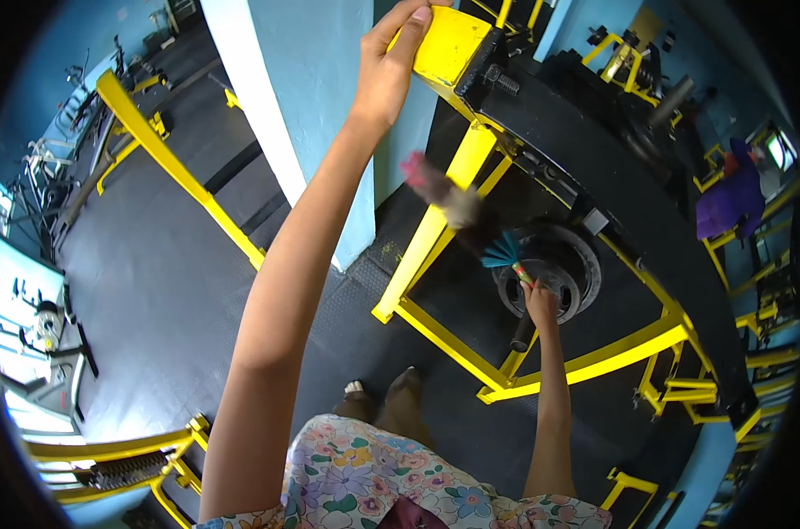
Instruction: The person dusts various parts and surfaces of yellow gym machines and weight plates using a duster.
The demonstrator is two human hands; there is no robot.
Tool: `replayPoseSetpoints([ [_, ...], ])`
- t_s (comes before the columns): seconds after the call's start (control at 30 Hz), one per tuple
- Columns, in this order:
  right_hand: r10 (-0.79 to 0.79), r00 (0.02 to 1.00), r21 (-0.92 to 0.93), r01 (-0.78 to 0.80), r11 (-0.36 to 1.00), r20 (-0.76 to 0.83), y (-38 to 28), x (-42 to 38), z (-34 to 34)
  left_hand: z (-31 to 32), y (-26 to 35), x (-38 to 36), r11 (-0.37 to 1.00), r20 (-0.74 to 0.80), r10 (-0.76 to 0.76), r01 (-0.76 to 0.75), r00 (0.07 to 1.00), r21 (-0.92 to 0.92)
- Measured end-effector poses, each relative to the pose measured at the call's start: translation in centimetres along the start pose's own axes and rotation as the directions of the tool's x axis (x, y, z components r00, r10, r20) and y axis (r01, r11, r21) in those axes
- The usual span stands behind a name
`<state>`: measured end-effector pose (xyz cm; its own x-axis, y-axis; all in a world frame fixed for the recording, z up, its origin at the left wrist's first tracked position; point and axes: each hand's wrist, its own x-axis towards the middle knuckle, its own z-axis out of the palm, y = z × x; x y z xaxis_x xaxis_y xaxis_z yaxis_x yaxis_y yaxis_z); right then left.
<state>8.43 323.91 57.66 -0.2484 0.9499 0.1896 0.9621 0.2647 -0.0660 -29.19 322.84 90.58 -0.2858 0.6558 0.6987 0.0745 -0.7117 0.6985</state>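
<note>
At the top, my left hand is closed on the yellow end of a gym machine's frame. Low inside that machine, my right hand is wrapped round the handle of a feather duster. Its long head is blurred and points up and left, with a pink tip, a pale middle and blue strands near the handle. Right behind my right hand are round weight plates on the machine. Whether the duster touches the frame cannot be made out.
A black padded beam curves down the right side. Yellow floor bars lie before my feet. A blue-white pillar stands behind my left arm. Another yellow frame is at left, and a purple item at far right.
</note>
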Motion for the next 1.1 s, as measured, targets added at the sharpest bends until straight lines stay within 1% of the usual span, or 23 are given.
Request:
replayPoseSetpoints([
  [0.07, -0.015, 1.0, -0.119, 0.012, 0.993, -0.022, -1.0, 0.3, -1.1, 0.0, 0.0, 0.0, 1.0, 0.02, 0.026, -0.026, 0.999, 0.002],
  [0.13, -0.029, 0.984, -0.177, -0.003, 0.984, -0.175, -1.2, 0.7, -2.3, 0.1, 0.0, 0.1, 0.999, 0.035, 0.042, -0.042, 0.999, 0.001],
  [0.2, 0.015, 0.972, -0.125, -0.045, 0.991, -0.234, -1.8, 1.0, -4.0, 0.2, 0.2, -0.1, 0.998, 0.013, 0.012, -0.011, 1.0, -0.065],
  [0.23, 0.026, 0.974, -0.133, -0.057, 0.989, -0.227, -2.3, 1.0, -4.7, 0.2, -0.4, 0.1, 0.995, 0.026, 0.046, -0.043, 0.999, -0.089],
  [0.3, 0.14, 0.923, 0.058, -0.127, 0.99, -0.358, -4.1, 1.1, -5.8, 0.3, -0.1, -0.3, 0.994, 0.044, 0.042, -0.037, 0.998, -0.107],
  [0.4, 0.217, 0.95, 0.126, -0.193, 0.973, -0.225, -6.6, 0.2, -3.0, 0.6, 0.0, -0.3, 0.994, 0.035, 0.063, -0.059, 0.997, -0.089],
  [0.47, 0.174, 0.946, 0.114, -0.148, 0.982, -0.274, -6.6, -0.8, 1.7, 0.8, -0.6, -0.1, 0.975, 0.015, 0.045, -0.041, 0.999, -0.218],
  [0.5, 0.233, 0.949, 0.167, -0.199, 0.966, -0.211, -7.4, -1.6, 2.2, 0.8, -0.8, -0.1, 0.978, 0.009, 0.045, -0.042, 0.999, -0.205],
  [0.53, 0.264, 0.942, 0.173, -0.23, 0.958, -0.206, -7.5, -2.4, 4.2, 0.7, -1.0, 0.0, 0.978, 0.015, 0.055, -0.05, 0.998, -0.205],
  [0.6, 0.232, 0.951, 0.239, -0.181, 0.954, -0.203, -7.5, -3.8, 7.4, 0.8, -1.0, 0.0, 0.979, 0.03, 0.083, -0.075, 0.996, -0.191],
  [0.67, 0.217, 0.963, 0.279, -0.166, 0.946, -0.162, -6.7, -5.8, 11.3, 1.0, -1.5, -0.6, 0.93, -0.03, 0.064, -0.071, 0.997, -0.36],
  [0.7, 0.199, 0.972, 0.306, -0.154, 0.94, -0.125, -6.4, -5.9, 12.9, 0.7, -2.5, -0.2, 0.811, 0.038, 0.058, -0.025, 0.998, -0.585],
  [0.73, 0.205, 0.97, 0.311, -0.156, 0.938, -0.131, -5.8, -6.0, 14.5, -0.1, -3.6, 0.1, 0.637, 0.108, 0.064, 0.043, 0.992, -0.77],
  [0.8, 0.205, 0.969, 0.287, -0.159, 0.944, -0.139, -4.8, -6.5, 15.5, -2.4, -5.7, -1.4, 0.848, 0.048, 0.168, -0.12, 0.985, -0.517],
  [0.83, 0.198, 0.948, 0.306, -0.117, 0.945, -0.248, -4.3, -6.0, 15.6, -2.2, -7.3, -3.7, 0.915, 0.011, 0.243, -0.225, 0.97, -0.334],
  [0.87, 0.177, 0.903, 0.319, -0.046, 0.947, -0.393, -4.2, -5.4, 15.2, -2.4, -9.2, -6.7, 0.939, -0.014, 0.318, -0.317, 0.948, -0.133],
  [0.9, 0.184, 0.907, 0.305, -0.065, 0.95, -0.38, -3.8, -4.9, 15.8, -3.3, -12.9, -9.6, 0.91, -0.199, 0.306, -0.348, 0.931, -0.227],
  [0.93, 0.198, 0.904, 0.365, -0.051, 0.93, -0.379, -3.8, -4.5, 16.3, -4.5, -17.2, -13.4, 0.909, -0.092, 0.416, -0.413, 0.905, 0.054],
  [0.97, 0.227, 0.894, 0.431, -0.043, 0.901, -0.386, -4.0, -4.2, 17.3, -6.0, -22.6, -17.5, 0.896, -0.19, 0.423, -0.379, 0.886, 0.231],
  [1.0, 0.24, 0.873, 0.502, 0.006, 0.865, -0.424, -4.6, -4.1, 18.3, -7.4, -28.5, -22.3, 0.892, -0.18, 0.416, -0.362, 0.891, 0.27],
  [1.03, 0.288, 0.883, 0.544, -0.045, 0.838, -0.37, -4.5, -4.1, 20.0, -7.5, -33.8, -27.6, 0.938, -0.288, 0.265, -0.177, 0.92, 0.298],
  [1.07, 0.277, 0.863, 0.493, -0.038, 0.869, -0.422, -4.2, -4.1, 21.9, -7.9, -39.5, -32.8, 0.953, -0.312, 0.112, -0.013, 0.943, 0.302],
  [1.1, 0.271, 0.873, 0.497, -0.038, 0.867, -0.406, -4.0, -4.3, 23.5, -9.2, -45.6, -37.8, 0.956, -0.189, 0.0, 0.056, 0.982, 0.289],
])
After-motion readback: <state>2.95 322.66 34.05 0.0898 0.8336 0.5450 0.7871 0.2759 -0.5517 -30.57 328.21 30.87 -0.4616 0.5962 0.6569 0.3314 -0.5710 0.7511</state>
